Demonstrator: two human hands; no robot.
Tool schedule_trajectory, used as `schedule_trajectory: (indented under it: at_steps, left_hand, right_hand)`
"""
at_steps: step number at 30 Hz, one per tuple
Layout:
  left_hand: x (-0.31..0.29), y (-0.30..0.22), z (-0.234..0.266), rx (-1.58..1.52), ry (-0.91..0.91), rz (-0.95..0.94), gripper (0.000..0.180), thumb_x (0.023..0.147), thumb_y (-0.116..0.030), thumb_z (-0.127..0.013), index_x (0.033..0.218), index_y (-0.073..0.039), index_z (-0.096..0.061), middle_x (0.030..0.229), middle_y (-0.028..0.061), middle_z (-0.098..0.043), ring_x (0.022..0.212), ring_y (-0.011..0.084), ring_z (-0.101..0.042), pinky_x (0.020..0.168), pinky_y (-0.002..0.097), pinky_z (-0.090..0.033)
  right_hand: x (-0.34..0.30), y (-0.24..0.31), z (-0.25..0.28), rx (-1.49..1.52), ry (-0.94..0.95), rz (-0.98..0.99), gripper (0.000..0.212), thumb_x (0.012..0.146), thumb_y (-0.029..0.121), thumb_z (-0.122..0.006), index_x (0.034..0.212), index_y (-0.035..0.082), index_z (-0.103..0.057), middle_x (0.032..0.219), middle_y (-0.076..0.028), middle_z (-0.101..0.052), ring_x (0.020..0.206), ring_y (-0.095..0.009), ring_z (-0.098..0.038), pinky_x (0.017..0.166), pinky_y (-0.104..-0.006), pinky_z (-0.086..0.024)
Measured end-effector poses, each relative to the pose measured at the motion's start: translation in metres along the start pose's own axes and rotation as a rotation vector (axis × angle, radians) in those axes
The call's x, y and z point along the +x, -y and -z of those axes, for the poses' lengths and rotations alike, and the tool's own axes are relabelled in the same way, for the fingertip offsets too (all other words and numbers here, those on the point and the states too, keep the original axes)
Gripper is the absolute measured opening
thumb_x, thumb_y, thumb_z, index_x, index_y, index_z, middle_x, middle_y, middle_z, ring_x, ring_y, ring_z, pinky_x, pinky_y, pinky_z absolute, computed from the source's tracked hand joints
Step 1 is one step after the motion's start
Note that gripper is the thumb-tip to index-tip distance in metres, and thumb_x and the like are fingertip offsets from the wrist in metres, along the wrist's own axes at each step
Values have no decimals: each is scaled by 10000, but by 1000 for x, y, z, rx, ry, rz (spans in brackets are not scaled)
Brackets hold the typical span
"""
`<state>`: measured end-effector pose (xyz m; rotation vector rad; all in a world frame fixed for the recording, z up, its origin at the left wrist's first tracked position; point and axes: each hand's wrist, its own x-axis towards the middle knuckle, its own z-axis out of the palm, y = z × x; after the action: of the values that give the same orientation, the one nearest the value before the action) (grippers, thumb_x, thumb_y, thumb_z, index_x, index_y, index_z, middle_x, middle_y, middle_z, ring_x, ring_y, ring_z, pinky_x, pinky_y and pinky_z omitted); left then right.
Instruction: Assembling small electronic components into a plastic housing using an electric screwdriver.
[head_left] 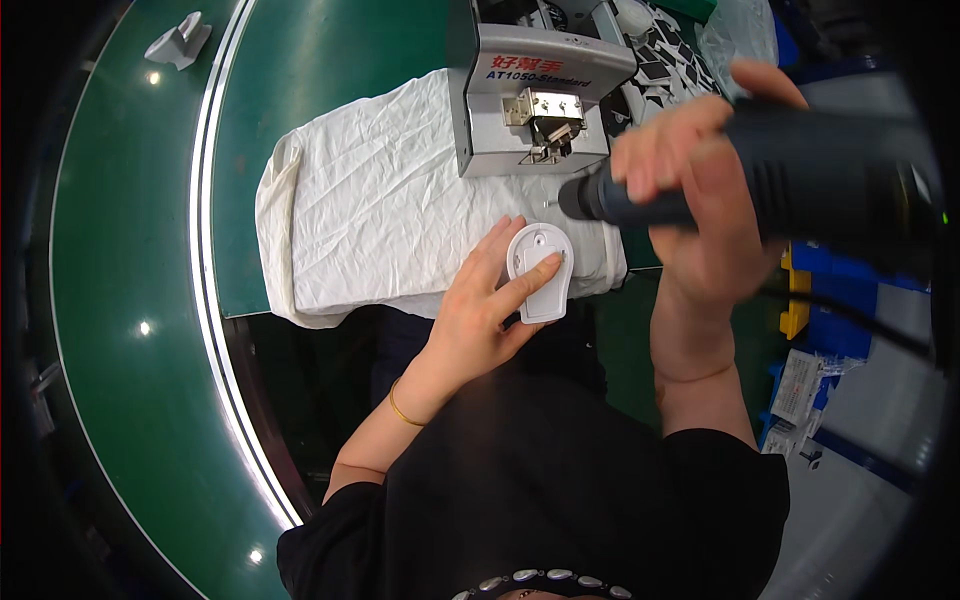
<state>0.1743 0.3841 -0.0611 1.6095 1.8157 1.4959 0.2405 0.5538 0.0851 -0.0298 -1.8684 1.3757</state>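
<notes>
My left hand (478,305) grips a white plastic housing (545,295), rounded at one end, with the thumb laid across its hollow inner side. The housing is at the front edge of a white cloth (370,200). In my right hand (700,180) is a dark electric screwdriver (800,175), held sideways with its nose pointing left. A small bright bit or screw (550,204) shows at that nose, apart from the housing and just beyond it. The hand and tool are partly blurred.
A grey metal screw feeder (530,150) stands behind the cloth. A conveyor belt (130,330) runs along the left, carrying another white part (180,42). Several black and white pieces (665,60) lie back right, beside a clear bag (738,40). Bins and a cable (850,318) are at right.
</notes>
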Motion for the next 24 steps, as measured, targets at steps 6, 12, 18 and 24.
schedule_trajectory:
  at_steps: [6,12,18,24]
  left_hand:
    - [0,-1,3,1,-2,4,742,603,-74,-855,1304,-180,-639,1428,249,-464,1315,465,-459,1057,482,-433]
    - [1,-1,2,-1,-14,-9,741,592,-67,-853,1295,-171,-643,1422,249,-470,1306,465,-467,1053,481,-441]
    - [0,-1,2,5,-14,-6,729,593,-67,-850,1287,-164,-647,1415,251,-475,1302,465,-473,1046,482,-448]
    - [-1,0,2,-1,-18,10,631,657,-83,-830,1263,-149,-668,1435,247,-470,1325,439,-467,1059,459,-435]
  right_hand:
    - [-14,14,2,-200,64,-50,563,927,180,-638,1379,74,-320,762,-47,-520,649,-150,-543,688,-365,-480]
    - [-21,16,-3,-169,74,-69,531,919,183,-640,1341,80,-334,754,-41,-512,648,-149,-540,696,-366,-483]
    - [-24,16,-6,-144,81,-91,499,912,186,-641,1304,87,-348,746,-35,-504,647,-148,-537,704,-367,-486]
    - [-24,14,-7,-149,101,-106,436,906,141,-621,1246,95,-352,759,-44,-508,653,-151,-539,706,-367,-489]
